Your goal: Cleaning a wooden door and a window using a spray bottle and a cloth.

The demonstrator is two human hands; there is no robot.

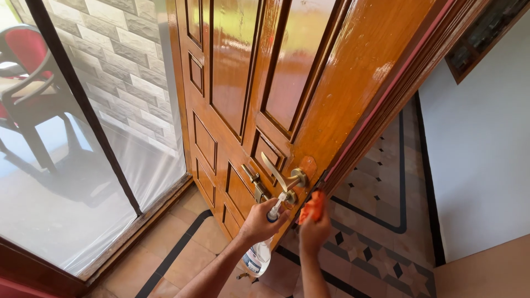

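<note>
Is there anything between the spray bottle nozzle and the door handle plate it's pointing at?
Nothing visible. The left hand holds the spray bottle with its nozzle close under the brass door handle, open air between them. The right hand holds an orange cloth off to the side, at the door edge.

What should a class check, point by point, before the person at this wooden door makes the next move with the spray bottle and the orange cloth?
1. Spray bottle gripped by the left hand: ok.
2. Nozzle pointed up at the brass lever handle: ok, it sits just below the handle.
3. Orange cloth in the right hand: ok, bunched at the door edge.
4. Liquid left in the bottle: cannot tell, the arm hides much of it.
5. Door steady: cannot tell; it stands open, nothing visibly props it.
6. Tiled floor dry underfoot: ok, no wet patches show.
</note>
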